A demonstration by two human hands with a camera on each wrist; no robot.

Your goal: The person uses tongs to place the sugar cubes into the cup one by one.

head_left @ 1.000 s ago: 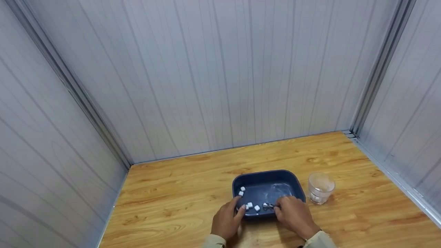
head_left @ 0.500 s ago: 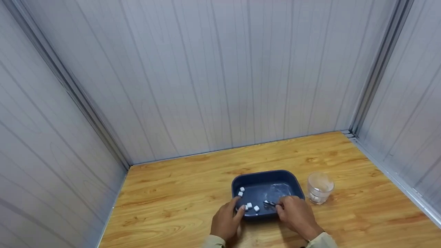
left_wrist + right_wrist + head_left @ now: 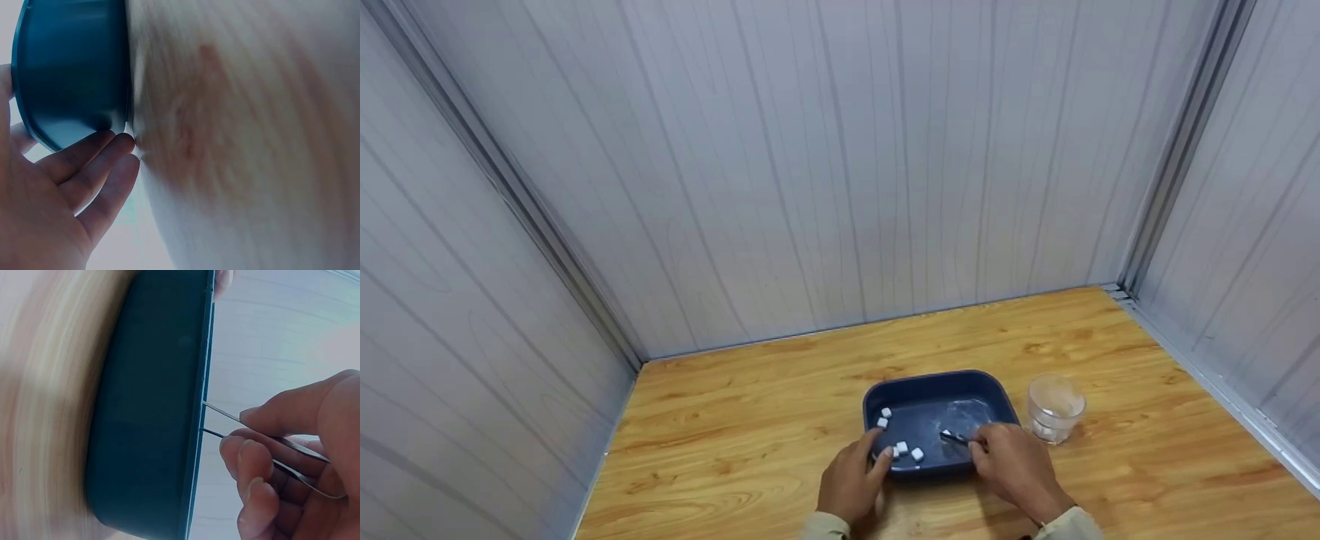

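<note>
A dark blue tray (image 3: 919, 431) holds several small white cubes (image 3: 917, 454), mostly along its left and near sides. My left hand (image 3: 849, 480) grips the tray's near left corner, thumb over the rim; the left wrist view shows fingers of this hand (image 3: 62, 197) against the outer wall. Tweezers (image 3: 958, 437) are pinched in my right hand (image 3: 1014, 465), their tips low inside the tray. A white piece, apparently a cube, shows at those tips. In the right wrist view the tray wall (image 3: 152, 382) hides the ends of the tweezers (image 3: 304, 450).
A clear drinking glass (image 3: 1056, 409) stands just right of the tray, with some white pieces at its bottom. The wooden table (image 3: 720, 435) meets pale panel walls (image 3: 810, 187) at the back and on both sides.
My right hand and the tweezers have shifted slightly right and away from me; the white piece at the tips has moved with them. My left hand stays on the tray.
</note>
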